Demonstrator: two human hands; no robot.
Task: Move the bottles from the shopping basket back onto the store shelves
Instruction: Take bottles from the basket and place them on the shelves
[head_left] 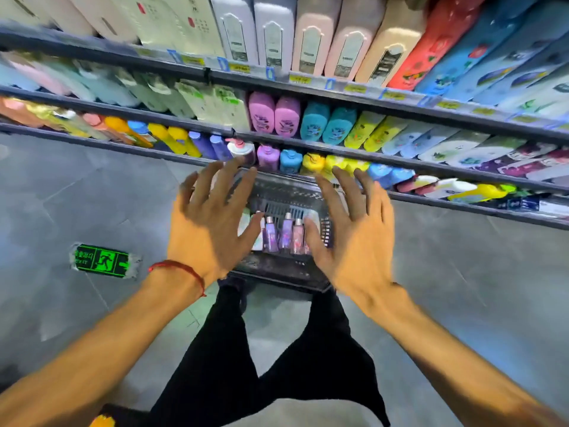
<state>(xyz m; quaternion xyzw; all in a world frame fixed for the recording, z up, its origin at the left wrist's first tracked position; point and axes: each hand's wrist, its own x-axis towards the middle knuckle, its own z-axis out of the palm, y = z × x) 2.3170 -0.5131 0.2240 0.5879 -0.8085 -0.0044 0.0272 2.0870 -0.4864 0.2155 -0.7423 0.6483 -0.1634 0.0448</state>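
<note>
Fingers of our left hand and right hand hang splayed and empty, so a sloppy grab could topple the bottles right under them.

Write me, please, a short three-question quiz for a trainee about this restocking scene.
1. Multiple choice: where do the purple bottles lie? A on the floor; B in the basket; C on the top shelf.
2. True or false: the right hand grips a bottle.
3. Short answer: which wrist wears the red string?

Key: 1 B. 2 False: its fingers are spread above the basket and hold nothing. 3 The left.
</note>
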